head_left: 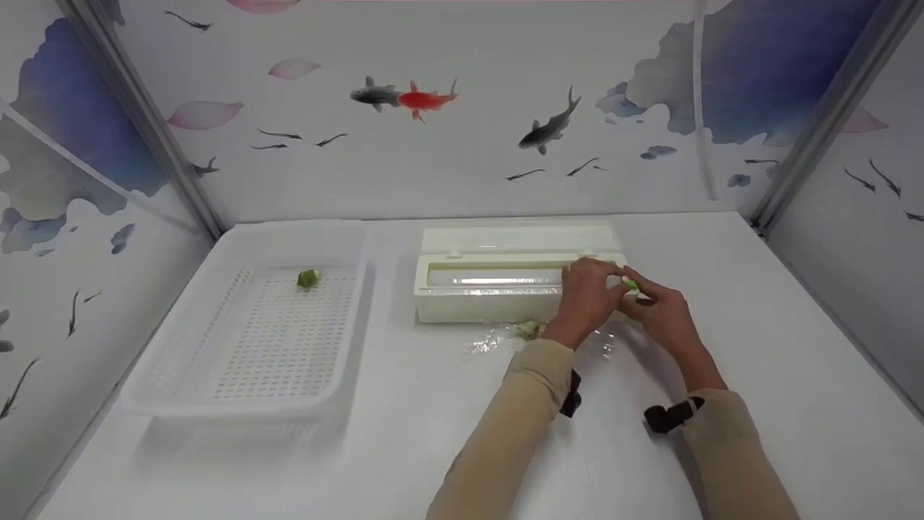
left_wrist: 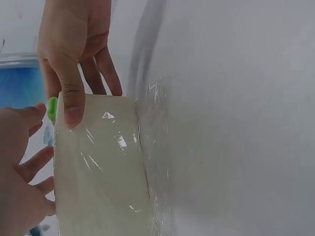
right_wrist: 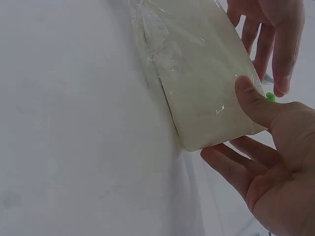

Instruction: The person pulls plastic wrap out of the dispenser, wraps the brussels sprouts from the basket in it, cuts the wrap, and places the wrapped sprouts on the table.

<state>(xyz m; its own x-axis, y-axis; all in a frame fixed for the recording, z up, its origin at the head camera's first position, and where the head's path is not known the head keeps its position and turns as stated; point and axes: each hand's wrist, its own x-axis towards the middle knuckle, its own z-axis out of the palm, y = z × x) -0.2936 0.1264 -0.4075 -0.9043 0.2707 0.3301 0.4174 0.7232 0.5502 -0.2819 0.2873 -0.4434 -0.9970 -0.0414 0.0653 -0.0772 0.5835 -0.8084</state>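
Note:
A cream box [head_left: 476,308] with its lid raised holds a roll of clear film [head_left: 498,276]. Film drapes down the box's front onto the table. The right hand [head_left: 668,318] grips the box's right end, thumb on the front face and fingers round the end. At the top edge near that corner is a green slider [left_wrist: 52,108], also in the right wrist view [right_wrist: 270,97]. The left hand [head_left: 588,296] is beside the slider, its fingers bent loosely at the top edge; whether it touches the slider I cannot tell. A small pale-green piece [head_left: 528,330] lies by the film, partly behind the left wrist.
On the left stands a white perforated basket [head_left: 170,354] with one small green piece [head_left: 308,278] inside. The white table [head_left: 404,433] is bounded by printed panels [head_left: 462,173] at the back and both sides, with metal posts at the corners.

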